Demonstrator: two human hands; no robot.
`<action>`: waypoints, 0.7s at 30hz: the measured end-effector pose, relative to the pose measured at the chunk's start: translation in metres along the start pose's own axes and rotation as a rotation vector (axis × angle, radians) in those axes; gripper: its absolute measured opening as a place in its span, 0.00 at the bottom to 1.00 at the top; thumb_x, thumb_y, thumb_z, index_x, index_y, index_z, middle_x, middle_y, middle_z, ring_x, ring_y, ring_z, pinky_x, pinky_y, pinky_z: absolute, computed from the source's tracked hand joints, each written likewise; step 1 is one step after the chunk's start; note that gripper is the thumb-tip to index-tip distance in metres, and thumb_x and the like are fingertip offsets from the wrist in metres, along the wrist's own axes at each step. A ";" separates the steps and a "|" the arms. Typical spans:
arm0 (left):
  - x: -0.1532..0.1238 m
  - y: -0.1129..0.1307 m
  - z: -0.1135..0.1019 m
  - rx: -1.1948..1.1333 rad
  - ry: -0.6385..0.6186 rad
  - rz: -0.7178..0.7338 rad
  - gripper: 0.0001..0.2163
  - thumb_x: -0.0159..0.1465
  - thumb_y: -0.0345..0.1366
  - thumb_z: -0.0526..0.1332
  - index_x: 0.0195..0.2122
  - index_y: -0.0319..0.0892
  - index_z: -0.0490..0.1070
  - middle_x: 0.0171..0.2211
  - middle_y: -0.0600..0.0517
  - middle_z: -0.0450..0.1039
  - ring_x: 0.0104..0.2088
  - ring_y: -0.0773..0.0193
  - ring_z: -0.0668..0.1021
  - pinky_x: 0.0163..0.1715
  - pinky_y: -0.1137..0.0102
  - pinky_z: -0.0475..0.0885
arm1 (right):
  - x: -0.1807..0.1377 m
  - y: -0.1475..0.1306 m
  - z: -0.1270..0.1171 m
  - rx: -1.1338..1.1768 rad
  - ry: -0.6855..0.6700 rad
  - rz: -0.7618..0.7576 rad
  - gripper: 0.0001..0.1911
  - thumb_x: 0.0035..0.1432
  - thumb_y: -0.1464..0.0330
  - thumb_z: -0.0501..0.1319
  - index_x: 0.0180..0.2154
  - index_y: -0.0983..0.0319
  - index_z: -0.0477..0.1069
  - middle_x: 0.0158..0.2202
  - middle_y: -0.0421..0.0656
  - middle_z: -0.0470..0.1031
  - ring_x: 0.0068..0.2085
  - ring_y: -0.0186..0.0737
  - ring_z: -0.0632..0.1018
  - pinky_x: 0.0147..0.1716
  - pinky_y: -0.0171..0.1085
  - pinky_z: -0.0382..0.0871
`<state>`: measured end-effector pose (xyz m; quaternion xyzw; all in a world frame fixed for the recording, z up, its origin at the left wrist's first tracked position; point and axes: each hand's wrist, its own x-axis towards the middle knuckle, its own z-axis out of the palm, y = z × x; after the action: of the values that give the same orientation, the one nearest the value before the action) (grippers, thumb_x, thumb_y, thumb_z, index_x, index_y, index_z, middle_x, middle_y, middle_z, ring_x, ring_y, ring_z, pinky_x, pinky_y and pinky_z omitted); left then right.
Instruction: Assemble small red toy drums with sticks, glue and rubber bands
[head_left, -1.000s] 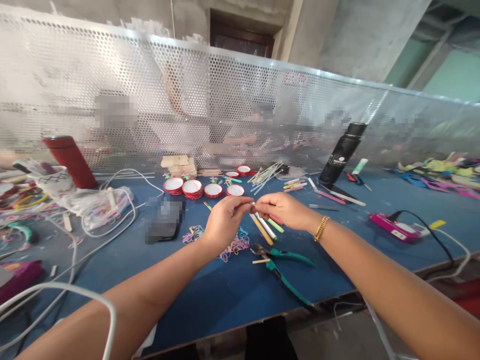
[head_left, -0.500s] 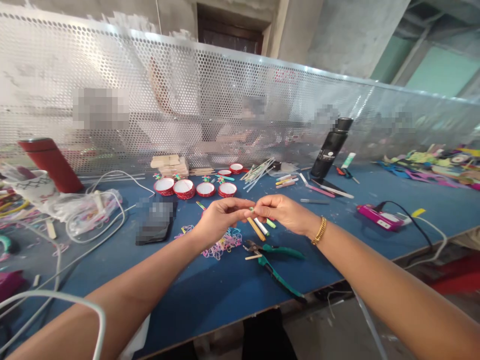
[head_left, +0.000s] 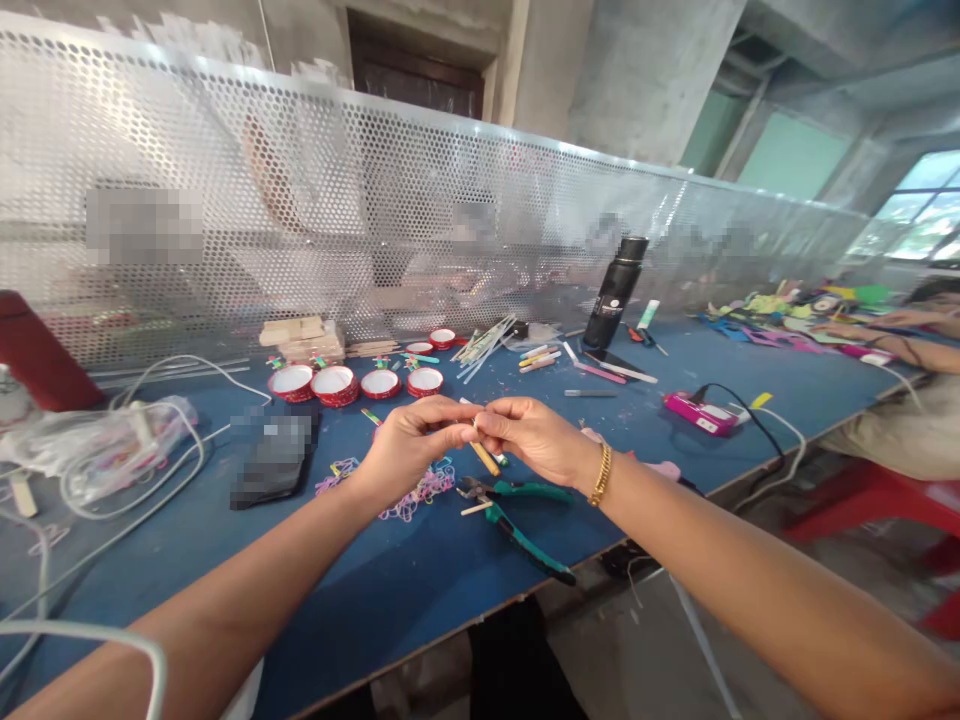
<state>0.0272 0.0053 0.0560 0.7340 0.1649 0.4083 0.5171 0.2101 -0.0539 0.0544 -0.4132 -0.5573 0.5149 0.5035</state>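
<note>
My left hand (head_left: 416,440) and my right hand (head_left: 529,437) meet fingertip to fingertip above the blue table (head_left: 360,590). Both are closed in a pinch on something small and pale; its kind is too small to make out. Under and beside my left hand lies a heap of pastel rubber bands (head_left: 409,502). A yellow-brown stick (head_left: 484,458) lies on the table behind the pinching fingers. Below my right hand, pliers with green handles (head_left: 525,540) rest spread on the table, with a short pale stick (head_left: 475,508) by their jaws.
Red-rimmed white mini drums (head_left: 335,384) stand in a row at the back. A phone (head_left: 276,455) lies left, near white cables (head_left: 202,440). A black bottle (head_left: 615,293), markers (head_left: 538,358) and a pink glue gun (head_left: 697,413) are farther right. A co-worker's arm (head_left: 900,335) shows at far right.
The view has turned to the right, so the table things sit farther left and a co-worker appears at the right edge. My hands stay pinched together; the greenish bit between them no longer shows.
</note>
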 end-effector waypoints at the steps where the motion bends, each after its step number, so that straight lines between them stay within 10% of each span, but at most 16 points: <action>1: 0.000 0.001 0.000 -0.018 0.003 -0.009 0.11 0.55 0.41 0.71 0.38 0.43 0.82 0.35 0.48 0.78 0.30 0.67 0.74 0.27 0.73 0.67 | 0.000 0.001 0.001 0.019 -0.011 0.009 0.21 0.48 0.51 0.71 0.28 0.63 0.75 0.23 0.37 0.68 0.26 0.31 0.68 0.25 0.33 0.64; 6: 0.000 0.006 -0.001 -0.110 0.029 -0.120 0.12 0.52 0.41 0.73 0.36 0.42 0.83 0.31 0.50 0.77 0.25 0.71 0.68 0.24 0.74 0.62 | -0.011 -0.019 -0.011 -0.190 0.002 -0.052 0.20 0.54 0.51 0.66 0.32 0.63 0.78 0.27 0.40 0.74 0.28 0.32 0.72 0.31 0.35 0.69; 12: 0.005 0.002 -0.006 -0.214 0.106 -0.266 0.16 0.50 0.43 0.74 0.37 0.41 0.83 0.24 0.53 0.71 0.24 0.73 0.65 0.23 0.75 0.57 | -0.068 -0.049 -0.085 -1.042 0.348 -0.144 0.13 0.60 0.57 0.60 0.37 0.57 0.80 0.36 0.44 0.80 0.38 0.44 0.79 0.39 0.42 0.72; 21: 0.003 -0.006 -0.004 -0.193 0.067 -0.346 0.16 0.50 0.43 0.74 0.38 0.42 0.82 0.24 0.54 0.70 0.25 0.73 0.66 0.26 0.74 0.58 | -0.143 0.017 -0.149 -1.712 0.262 0.175 0.33 0.51 0.75 0.57 0.61 0.59 0.67 0.54 0.52 0.74 0.52 0.51 0.75 0.53 0.48 0.68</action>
<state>0.0269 0.0127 0.0528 0.6278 0.2661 0.3514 0.6415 0.3775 -0.1683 0.0128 -0.7471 -0.6566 -0.0960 0.0385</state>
